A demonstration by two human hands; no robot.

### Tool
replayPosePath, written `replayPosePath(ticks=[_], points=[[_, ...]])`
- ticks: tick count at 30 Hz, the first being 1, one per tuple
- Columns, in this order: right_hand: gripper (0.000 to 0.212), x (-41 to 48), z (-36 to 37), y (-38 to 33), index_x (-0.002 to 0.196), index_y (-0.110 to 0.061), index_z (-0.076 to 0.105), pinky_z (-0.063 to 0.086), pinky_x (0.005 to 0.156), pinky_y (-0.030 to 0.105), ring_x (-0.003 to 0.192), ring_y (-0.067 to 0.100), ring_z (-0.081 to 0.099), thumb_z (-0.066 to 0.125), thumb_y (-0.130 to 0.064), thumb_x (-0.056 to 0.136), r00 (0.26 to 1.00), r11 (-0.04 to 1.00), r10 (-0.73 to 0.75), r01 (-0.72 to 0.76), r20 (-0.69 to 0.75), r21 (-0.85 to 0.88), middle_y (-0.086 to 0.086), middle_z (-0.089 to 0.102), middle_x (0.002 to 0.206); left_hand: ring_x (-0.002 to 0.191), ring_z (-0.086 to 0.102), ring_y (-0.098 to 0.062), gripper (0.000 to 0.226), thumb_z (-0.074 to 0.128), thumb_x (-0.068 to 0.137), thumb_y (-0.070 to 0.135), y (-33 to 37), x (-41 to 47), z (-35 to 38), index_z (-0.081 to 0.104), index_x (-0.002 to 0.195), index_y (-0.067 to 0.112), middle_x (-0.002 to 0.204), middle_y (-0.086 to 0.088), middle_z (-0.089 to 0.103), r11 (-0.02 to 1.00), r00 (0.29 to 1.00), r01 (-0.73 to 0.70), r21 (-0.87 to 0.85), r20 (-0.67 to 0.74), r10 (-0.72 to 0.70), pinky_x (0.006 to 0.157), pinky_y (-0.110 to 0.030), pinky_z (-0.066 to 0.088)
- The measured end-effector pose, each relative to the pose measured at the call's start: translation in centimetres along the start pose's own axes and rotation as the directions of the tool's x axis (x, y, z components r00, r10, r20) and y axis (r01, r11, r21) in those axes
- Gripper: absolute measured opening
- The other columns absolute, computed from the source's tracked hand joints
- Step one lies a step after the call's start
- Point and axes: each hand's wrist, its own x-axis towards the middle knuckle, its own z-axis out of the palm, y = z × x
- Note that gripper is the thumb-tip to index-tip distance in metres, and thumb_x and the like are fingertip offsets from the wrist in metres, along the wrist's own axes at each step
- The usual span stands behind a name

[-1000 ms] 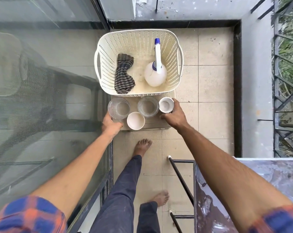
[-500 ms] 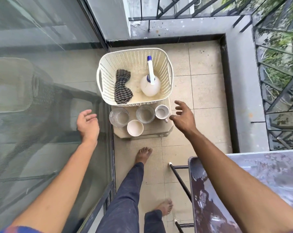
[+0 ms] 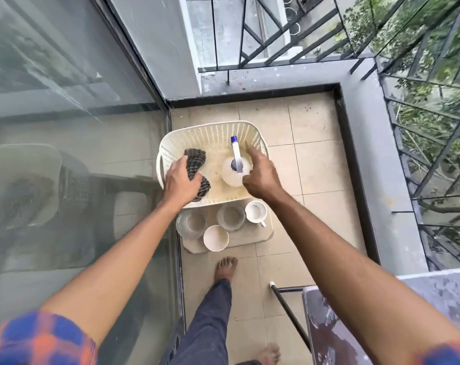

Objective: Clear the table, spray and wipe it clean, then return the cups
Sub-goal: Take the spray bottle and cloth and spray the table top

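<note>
The four cups are off the table: two clear glasses (image 3: 191,224) (image 3: 231,216), a white mug (image 3: 255,211) and a handleless white cup (image 3: 215,237) stand together on a low beige stool (image 3: 266,233) on the balcony floor. They are just near of the cream basket (image 3: 210,127), which sits on the same stool. As I read it, the clearing step is done.

Inside the basket, the checked cloth (image 3: 195,160) lies on the left and the spray bottle (image 3: 230,173) stands upright on the right, its blue-tipped nozzle pointing far.

The left hand (image 3: 181,180) is down on the cloth, its fingers and thumb curled around the cloth's middle, so it appears to be gripping it. The right hand (image 3: 260,175) is spread loosely just right of the bottle, with forefinger and thumb reaching either side of the neck. Whether it touches the bottle yet I cannot tell, and it holds nothing.

So the moment looks like the fetching of the tools. Spraying, wiping and carrying the cups back all seem to remain.

The table (image 3: 355,325) shows only as a dark, mottled, glossy corner at the near right, well apart from the stool. I cannot tell whether its sheen is wetness. A glass door (image 3: 65,127) runs along the left, and a metal railing (image 3: 276,35) closes the far and right sides.
</note>
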Motion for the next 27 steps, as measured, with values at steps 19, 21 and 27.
replayPosePath(ticks=[19, 21, 27], points=[[0.084, 5.5, 3.7, 3.2, 0.156, -0.01, 0.041, 0.046, 0.101, 0.041, 0.125, 0.035, 0.058, 0.084, -0.034, 0.087, 0.97, 0.947, -0.239, 0.241, 0.036, -0.211, 0.017, 0.062, 0.139, 0.136, 0.036, -0.042, 0.104, 0.08, 0.08, 0.025, -1.3, 7.2, 6.9, 0.011, 0.157, 0.01, 0.153, -0.022, 0.032, 0.904, 0.947, 0.286, 0.319, 0.051, -0.318, 0.106, -0.052, 0.041], [0.077, 5.4, 4.0, 3.4, 0.151, -0.008, 0.046, 0.049, 0.098, 0.044, 0.117, 0.035, 0.06, 0.082, -0.035, 0.089, 0.962, 0.944, -0.272, 0.266, -0.007, -0.198, 0.017, 0.065, 0.129, 0.129, 0.045, -0.042, 0.091, 0.078, 0.078, 0.018, -1.2, 7.2, 7.3, 0.022, 0.15, 0.008, 0.144, -0.019, 0.044, 0.909, 0.951, 0.284, 0.304, 0.035, -0.309, 0.102, -0.054, 0.044], [0.071, 4.6, 4.5, 4.0, 0.152, -0.004, 0.043, 0.039, 0.098, 0.035, 0.117, 0.036, 0.059, 0.073, -0.035, 0.097, 0.935, 0.92, -0.345, 0.319, -0.083, -0.227, 0.017, 0.064, 0.133, 0.101, 0.061, -0.033, 0.048, 0.069, 0.089, 0.034, -1.1, 6.9, 7.1, 0.047, 0.127, 0.015, 0.113, -0.009, 0.065, 0.929, 0.929, 0.359, 0.089, 0.056, -0.365, 0.08, -0.04, 0.047]])
